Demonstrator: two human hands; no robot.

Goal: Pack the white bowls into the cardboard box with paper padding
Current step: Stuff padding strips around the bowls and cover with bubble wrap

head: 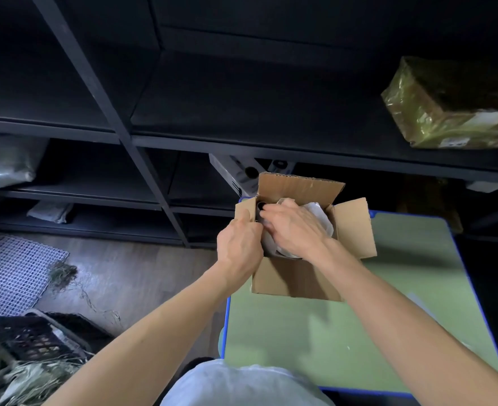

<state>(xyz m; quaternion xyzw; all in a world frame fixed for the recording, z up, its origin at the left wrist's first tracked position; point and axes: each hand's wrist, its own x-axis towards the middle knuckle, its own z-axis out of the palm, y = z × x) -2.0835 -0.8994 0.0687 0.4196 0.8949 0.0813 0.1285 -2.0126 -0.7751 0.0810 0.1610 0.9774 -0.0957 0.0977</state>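
so left hand (240, 244) fingers curl over the cardboard box (297, 279) wall, right hand (296, 227) fingers bunched on the paper padding (319, 212) inside, can't tell if pinching

Dim overall. The black metal shelving (142, 92) is nearly lost in shadow. Cool light falls on the pale green, blue-edged table top (300, 347), where soft shadows lie beside the brown cardboard box (294, 279). Glints on the glossy olive plastic-wrapped parcel (447, 112). Wide-angle bowing at the edges; corners soft.
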